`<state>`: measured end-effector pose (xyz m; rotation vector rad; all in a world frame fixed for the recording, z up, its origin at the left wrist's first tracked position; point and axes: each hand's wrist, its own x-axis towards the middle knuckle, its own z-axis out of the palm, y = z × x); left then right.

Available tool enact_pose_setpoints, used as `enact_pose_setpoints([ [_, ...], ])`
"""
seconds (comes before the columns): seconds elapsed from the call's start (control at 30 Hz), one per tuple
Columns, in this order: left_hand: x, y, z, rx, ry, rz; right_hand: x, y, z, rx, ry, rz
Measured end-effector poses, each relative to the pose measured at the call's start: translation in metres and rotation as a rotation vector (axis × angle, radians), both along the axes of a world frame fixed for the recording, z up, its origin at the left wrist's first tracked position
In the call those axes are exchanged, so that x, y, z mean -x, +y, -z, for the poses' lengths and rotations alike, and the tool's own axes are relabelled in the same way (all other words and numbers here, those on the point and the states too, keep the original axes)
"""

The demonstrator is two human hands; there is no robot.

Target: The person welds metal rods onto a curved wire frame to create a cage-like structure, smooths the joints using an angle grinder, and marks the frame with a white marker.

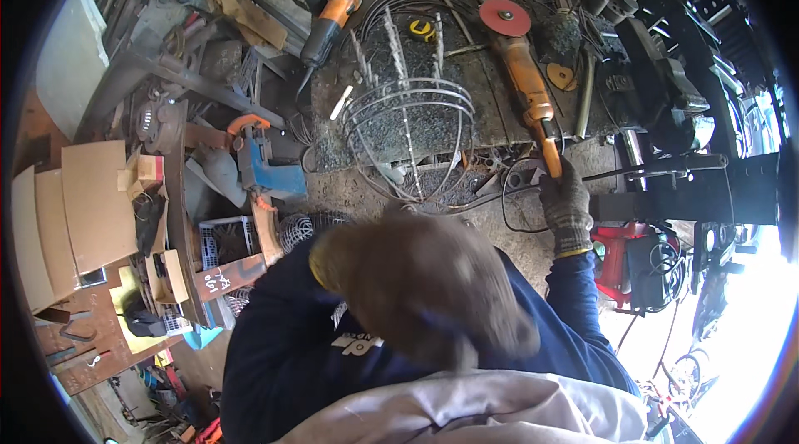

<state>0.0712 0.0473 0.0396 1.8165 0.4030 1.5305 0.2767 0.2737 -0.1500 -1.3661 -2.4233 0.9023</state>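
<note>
My right hand (567, 199), in a grey knit glove, grips the rear handle of an orange angle grinder (523, 78). The grinder lies over the right part of the dark workbench (329, 132), its red disc (504, 18) pointing away from me. My left hand (429, 286), gloved in brown, is raised close to the camera in front of my chest. Motion smears its fingers, so I cannot make out whether it holds anything. Beyond it, at the bench's near edge, stands a cage of bent metal rods (409, 115) with rings and upright twisted bars.
A second orange grinder (333, 15) lies at the back left of the bench. A yellow tape measure (422, 29) sits behind the cage. At left are a blue clamp (270, 163) and cardboard (96, 203). A red machine (616, 265) stands at right, with cables running nearby.
</note>
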Motion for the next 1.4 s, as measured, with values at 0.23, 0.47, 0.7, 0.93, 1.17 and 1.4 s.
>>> enact_pose_setpoints([
  [0.23,0.225,-0.004,0.025,0.751,0.387,-0.999,-0.001,0.007,-0.006,-0.249,-0.183,0.054],
  [0.47,0.387,0.099,0.12,0.549,1.508,-1.255,0.001,-0.052,-0.033,-0.573,-0.092,0.204],
  [0.7,0.417,0.196,0.193,0.814,1.618,-1.214,-0.075,-0.123,0.005,-0.466,-0.119,0.242],
  [0.93,0.506,0.242,0.266,0.882,1.885,-1.065,-0.092,-0.178,0.028,-0.024,0.034,0.468],
  [1.17,0.549,0.232,0.231,0.617,2.17,-0.708,-0.09,-0.17,0.053,0.039,0.006,0.395],
  [1.4,0.437,0.249,0.158,1.423,0.906,-1.039,-0.097,-0.162,0.033,0.016,-0.123,0.398],
])
